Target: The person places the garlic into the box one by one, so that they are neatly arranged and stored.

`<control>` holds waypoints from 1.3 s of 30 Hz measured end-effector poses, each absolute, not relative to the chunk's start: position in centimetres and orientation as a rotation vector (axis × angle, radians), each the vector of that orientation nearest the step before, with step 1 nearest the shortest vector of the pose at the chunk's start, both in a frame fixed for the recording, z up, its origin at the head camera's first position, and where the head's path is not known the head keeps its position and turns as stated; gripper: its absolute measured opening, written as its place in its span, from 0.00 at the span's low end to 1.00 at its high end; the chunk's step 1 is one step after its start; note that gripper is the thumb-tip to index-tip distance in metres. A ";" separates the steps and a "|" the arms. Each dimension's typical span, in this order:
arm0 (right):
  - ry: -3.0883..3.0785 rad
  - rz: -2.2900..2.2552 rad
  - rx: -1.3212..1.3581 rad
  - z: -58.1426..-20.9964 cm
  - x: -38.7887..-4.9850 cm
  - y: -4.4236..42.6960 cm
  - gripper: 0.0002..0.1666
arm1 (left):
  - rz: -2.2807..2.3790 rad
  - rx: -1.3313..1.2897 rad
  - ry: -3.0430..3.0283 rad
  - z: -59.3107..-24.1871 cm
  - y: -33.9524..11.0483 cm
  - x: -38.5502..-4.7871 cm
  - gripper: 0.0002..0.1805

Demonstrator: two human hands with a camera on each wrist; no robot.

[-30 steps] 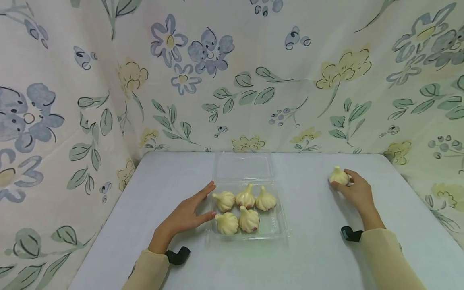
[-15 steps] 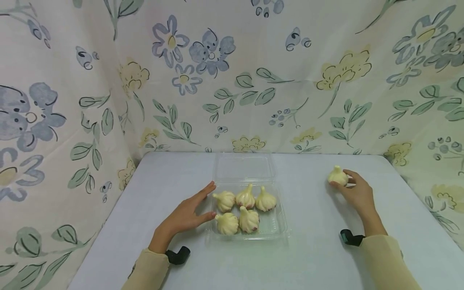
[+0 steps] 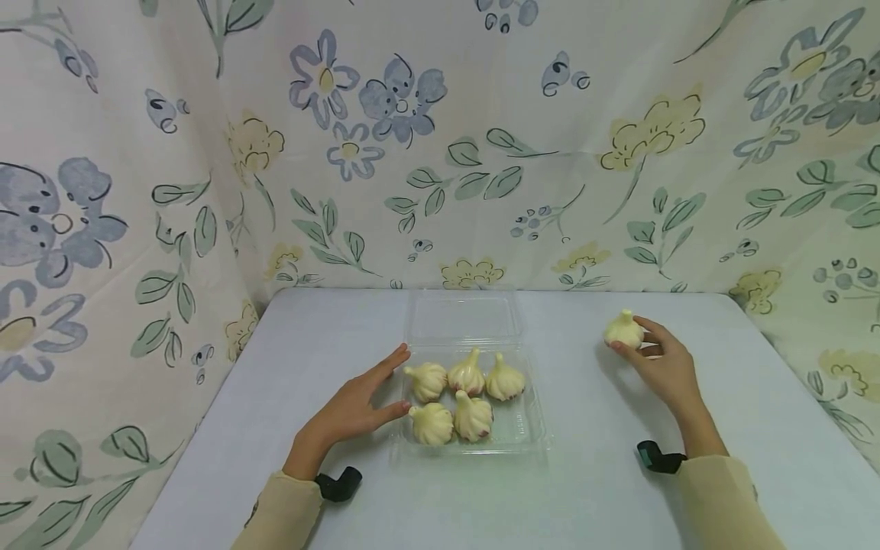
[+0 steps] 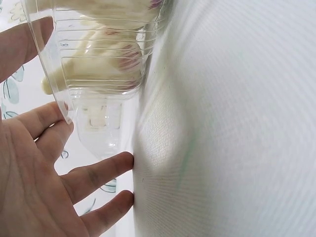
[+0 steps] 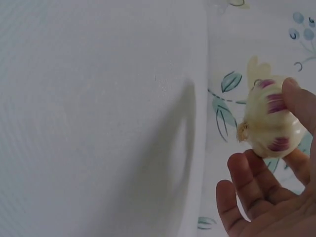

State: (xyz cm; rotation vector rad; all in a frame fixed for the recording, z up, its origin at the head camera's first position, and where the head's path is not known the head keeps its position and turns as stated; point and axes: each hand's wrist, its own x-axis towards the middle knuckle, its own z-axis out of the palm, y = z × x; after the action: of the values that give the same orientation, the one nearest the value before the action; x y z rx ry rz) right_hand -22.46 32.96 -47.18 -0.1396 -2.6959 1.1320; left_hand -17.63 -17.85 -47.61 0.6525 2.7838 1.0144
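Observation:
A garlic bulb (image 3: 623, 331) is pinched between the thumb and fingers of my right hand (image 3: 663, 367), held above the right side of the table. The right wrist view shows the same garlic bulb (image 5: 274, 118) off the tabletop, with purple streaks and its root end in sight. My left hand (image 3: 351, 405) touches the left rim of a clear plastic box (image 3: 512, 439), its fingers spread. Several garlic bulbs (image 3: 473, 416) lie in the box in two rows, three at the back. In the left wrist view, fingertips (image 4: 61, 111) meet the box's rim.
The box's clear lid (image 3: 464, 317) lies folded back behind it, towards the table's far edge. A white cloth covers the table (image 3: 584, 489). Floral fabric (image 3: 440, 153) hangs behind the table and at both sides.
My right hand has lifted the garlic bulb slightly and carried it a little to the left. The left hand and the box have stayed in place.

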 end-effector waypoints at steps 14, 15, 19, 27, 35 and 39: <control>-2.652 1.286 -0.031 -46.7 -21.2 30.0 0.42 | 1.009 0.658 2.782 -47.4 -17.8 -17.7 0.47; -2.652 1.295 -0.022 -46.7 -21.1 29.8 0.42 | 1.009 0.656 2.781 -47.4 -17.8 -17.7 0.47; -2.652 1.313 0.028 -46.6 -20.8 29.2 0.40 | 1.006 0.659 2.784 -47.5 -17.8 -17.8 0.47; -2.685 1.297 0.106 -46.4 -20.5 28.1 0.39 | 1.003 0.647 2.782 -47.7 -17.7 -17.9 0.48; -2.704 1.293 0.147 -46.6 -20.3 26.9 0.39 | 0.999 0.650 2.789 -47.5 -17.6 -17.7 0.48; -2.694 1.308 0.197 -47.0 -20.4 26.3 0.38 | 0.995 0.637 2.786 -47.7 -17.7 -17.7 0.48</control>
State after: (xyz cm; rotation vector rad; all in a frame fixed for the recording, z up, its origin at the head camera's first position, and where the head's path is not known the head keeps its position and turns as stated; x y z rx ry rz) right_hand -20.35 26.25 -47.01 0.1972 -2.6945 1.3080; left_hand -17.72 -17.72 -47.65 0.6366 2.7864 0.9950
